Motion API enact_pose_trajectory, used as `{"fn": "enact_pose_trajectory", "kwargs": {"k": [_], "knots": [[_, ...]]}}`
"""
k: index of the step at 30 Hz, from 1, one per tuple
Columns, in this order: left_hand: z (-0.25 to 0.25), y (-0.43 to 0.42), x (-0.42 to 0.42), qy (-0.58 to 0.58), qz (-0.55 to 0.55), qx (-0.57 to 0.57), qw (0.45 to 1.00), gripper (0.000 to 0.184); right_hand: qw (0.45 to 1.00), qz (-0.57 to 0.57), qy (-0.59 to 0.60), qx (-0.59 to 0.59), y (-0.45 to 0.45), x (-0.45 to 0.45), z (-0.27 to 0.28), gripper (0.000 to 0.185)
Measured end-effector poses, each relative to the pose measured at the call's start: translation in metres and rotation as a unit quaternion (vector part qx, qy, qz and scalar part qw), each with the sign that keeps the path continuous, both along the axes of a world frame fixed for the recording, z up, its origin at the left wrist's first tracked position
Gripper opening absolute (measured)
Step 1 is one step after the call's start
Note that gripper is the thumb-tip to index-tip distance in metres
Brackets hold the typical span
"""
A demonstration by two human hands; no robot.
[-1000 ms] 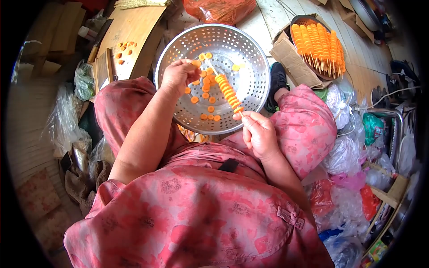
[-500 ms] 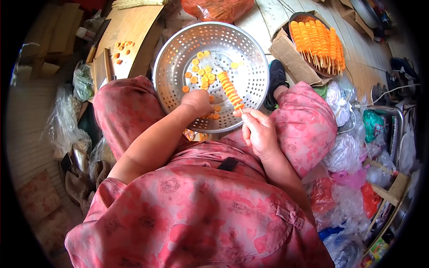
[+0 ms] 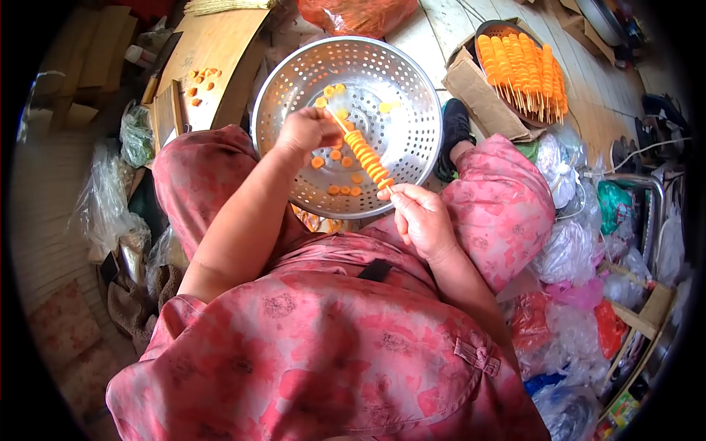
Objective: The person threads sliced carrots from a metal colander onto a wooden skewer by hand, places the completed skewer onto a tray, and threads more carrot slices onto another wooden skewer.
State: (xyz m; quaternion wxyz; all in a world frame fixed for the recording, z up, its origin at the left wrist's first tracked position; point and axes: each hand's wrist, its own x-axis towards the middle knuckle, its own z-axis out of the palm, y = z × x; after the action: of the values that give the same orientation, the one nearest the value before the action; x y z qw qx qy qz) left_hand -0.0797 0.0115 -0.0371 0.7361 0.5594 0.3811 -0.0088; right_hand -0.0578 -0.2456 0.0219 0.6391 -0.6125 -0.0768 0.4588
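Note:
A wooden skewer threaded with orange carrot slices (image 3: 368, 156) slants over the metal colander (image 3: 419, 147). My right hand (image 3: 423, 220) pinches its lower end. My left hand (image 3: 303, 136) is closed beside the bare upper part of the skewer, with a carrot slice showing at its fingertips; the fingers partly hide it. Loose carrot slices (image 3: 346, 190) lie on the colander's perforated bottom, some of them under my left hand. The colander sits between my knees.
At the upper right, a cardboard box (image 3: 478, 103) holds a basket of finished carrot skewers (image 3: 522, 70). On the left, a wooden board (image 3: 220, 37) carries several carrot pieces (image 3: 206, 73), with a knife (image 3: 163, 66) beside it. Plastic bags (image 3: 566, 242) crowd the right side.
My left hand has risen from the colander's bottom to the skewer's upper end. The skewer has shifted slightly left and down with my right hand.

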Motion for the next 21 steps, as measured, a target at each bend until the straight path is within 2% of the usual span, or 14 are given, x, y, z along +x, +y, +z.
{"fn": "enact_pose_trajectory", "kwargs": {"k": [1,3,4,6,13,19,21], "knots": [[0.002,0.009,0.002,-0.028,0.056,-0.045,0.997,0.015,1.000,0.012,0.001,-0.005,0.000,-0.001,-0.001,0.023],[0.025,0.013,0.002,-0.048,0.110,-0.060,0.991,0.016,1.000,0.025,0.002,-0.008,0.001,-0.001,-0.001,0.023],[0.025,0.015,0.002,-0.049,0.110,-0.060,0.991,0.016,1.000,0.026,0.001,-0.005,0.001,-0.001,0.000,0.023],[0.023,0.018,0.003,-0.061,0.190,-0.108,0.974,0.016,1.000,0.026,0.000,-0.002,0.001,-0.001,0.000,0.023],[0.019,0.023,0.004,-0.083,0.194,-0.099,0.973,0.017,0.999,0.032,0.000,0.005,0.000,-0.001,0.000,0.023],[0.021,0.022,0.005,-0.077,0.160,-0.011,0.984,0.013,0.999,0.034,-0.003,0.001,0.000,0.000,-0.001,0.023],[0.019,0.022,0.006,-0.054,0.108,0.087,0.989,0.013,0.999,0.036,-0.001,-0.004,0.000,0.000,-0.001,0.023]]}}
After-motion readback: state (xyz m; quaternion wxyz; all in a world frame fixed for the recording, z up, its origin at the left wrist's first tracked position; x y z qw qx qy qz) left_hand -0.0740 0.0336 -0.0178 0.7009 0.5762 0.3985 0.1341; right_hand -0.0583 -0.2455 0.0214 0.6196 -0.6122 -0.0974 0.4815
